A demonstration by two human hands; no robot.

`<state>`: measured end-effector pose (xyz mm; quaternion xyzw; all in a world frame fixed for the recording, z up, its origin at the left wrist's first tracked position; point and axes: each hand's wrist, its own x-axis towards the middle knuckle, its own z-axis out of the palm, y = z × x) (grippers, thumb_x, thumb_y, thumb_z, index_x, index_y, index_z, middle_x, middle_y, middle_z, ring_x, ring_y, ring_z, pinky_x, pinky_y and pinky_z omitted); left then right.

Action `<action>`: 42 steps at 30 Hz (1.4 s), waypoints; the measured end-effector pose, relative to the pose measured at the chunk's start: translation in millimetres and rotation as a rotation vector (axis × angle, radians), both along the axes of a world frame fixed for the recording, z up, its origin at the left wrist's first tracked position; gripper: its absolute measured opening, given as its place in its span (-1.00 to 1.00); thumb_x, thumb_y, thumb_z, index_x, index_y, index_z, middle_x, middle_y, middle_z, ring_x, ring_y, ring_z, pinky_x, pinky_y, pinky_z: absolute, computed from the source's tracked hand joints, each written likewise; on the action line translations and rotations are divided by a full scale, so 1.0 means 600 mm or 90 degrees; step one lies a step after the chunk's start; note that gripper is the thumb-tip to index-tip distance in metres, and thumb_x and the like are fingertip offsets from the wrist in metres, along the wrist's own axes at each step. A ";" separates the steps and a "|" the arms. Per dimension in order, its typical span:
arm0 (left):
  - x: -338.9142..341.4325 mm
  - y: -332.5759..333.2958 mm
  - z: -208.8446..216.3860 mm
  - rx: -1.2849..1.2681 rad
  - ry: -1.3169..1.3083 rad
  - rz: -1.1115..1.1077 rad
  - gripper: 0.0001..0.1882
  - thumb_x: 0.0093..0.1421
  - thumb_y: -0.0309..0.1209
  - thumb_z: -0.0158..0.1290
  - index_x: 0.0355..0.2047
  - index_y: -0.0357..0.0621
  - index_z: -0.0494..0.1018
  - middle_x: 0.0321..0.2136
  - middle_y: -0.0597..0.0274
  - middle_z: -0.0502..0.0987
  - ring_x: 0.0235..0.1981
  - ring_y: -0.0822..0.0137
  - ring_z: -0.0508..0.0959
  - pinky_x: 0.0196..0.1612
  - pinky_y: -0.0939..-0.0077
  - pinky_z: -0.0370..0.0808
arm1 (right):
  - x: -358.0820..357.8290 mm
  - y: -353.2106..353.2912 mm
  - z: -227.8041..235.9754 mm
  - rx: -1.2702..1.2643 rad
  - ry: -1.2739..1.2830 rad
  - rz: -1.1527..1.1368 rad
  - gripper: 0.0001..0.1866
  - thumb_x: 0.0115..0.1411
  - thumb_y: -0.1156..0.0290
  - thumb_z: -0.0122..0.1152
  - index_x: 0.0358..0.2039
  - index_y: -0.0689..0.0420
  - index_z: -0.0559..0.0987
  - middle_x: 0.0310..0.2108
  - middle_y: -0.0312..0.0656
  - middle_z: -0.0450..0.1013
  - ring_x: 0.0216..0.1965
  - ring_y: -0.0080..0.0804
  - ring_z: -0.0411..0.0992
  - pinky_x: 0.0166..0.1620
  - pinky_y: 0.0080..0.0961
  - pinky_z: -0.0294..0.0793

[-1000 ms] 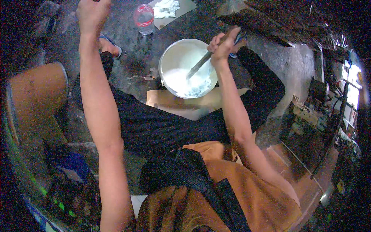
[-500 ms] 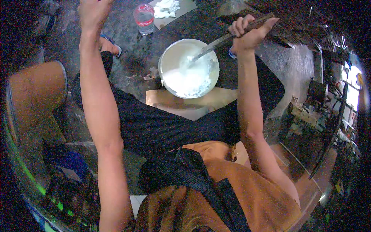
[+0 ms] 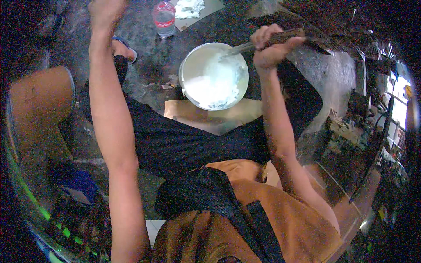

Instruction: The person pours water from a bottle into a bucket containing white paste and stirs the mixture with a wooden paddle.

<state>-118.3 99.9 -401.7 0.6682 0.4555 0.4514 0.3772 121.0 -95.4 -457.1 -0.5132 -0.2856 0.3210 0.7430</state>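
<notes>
My right hand (image 3: 271,47) is wrapped round a dark, flat wooden stick (image 3: 245,47). The stick slants down leftward into a round white bucket (image 3: 187,70) between my legs; its lower end is lost in the bright contents. A white, thick-looking mass (image 3: 219,85) fills part of the bucket. At the upper edge, my left hand (image 3: 106,16) reaches far forward, its fingers cut off by the picture's rim, so I cannot see what it touches.
Beyond the bucket a clear plastic bottle (image 3: 165,19) with a red label stands beside a white lump (image 3: 189,7) on a flat sheet (image 3: 206,13). Cardboard (image 3: 175,108) lies just this side of the bucket. A brown carton (image 3: 41,94) is at the left, clutter (image 3: 351,127) at the right.
My right hand has moved left and a little toward me, bringing the stick's upper end down and left. The bucket stays in place. My left arm has barely shifted.
</notes>
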 end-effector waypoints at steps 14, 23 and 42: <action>0.003 0.007 -0.004 -0.015 -0.022 -0.012 -0.66 0.18 -0.31 0.09 -0.14 -0.32 0.44 -0.40 0.23 0.53 -0.40 0.47 0.51 -0.30 0.57 0.46 | 0.031 -0.018 -0.068 -0.030 0.191 -0.111 -0.15 -0.10 -0.63 -0.43 -0.80 0.03 0.13 -0.89 -0.35 -0.01 -0.84 -0.53 -0.10 -0.69 -0.57 -0.09; 0.006 -0.007 0.010 -0.015 0.016 0.005 -0.66 0.19 -0.30 0.08 -0.13 -0.31 0.44 -0.38 0.27 0.52 -0.34 0.48 0.49 -0.25 0.60 0.42 | 0.010 -0.018 -0.058 -0.054 0.204 -0.020 -0.16 -0.11 -0.63 -0.44 -0.79 0.02 0.11 -0.89 -0.36 -0.02 -0.84 -0.54 -0.12 -0.69 -0.57 -0.10; 0.000 0.022 -0.016 -0.003 0.020 0.011 -0.68 0.18 -0.31 0.10 -0.15 -0.29 0.46 -0.39 0.28 0.52 -0.34 0.48 0.49 -0.24 0.61 0.41 | 0.015 -0.009 -0.041 -0.198 0.252 -0.021 -0.19 -0.07 -0.61 -0.40 -0.78 -0.01 0.11 -0.87 -0.38 -0.04 -0.83 -0.53 -0.10 -0.66 -0.55 -0.09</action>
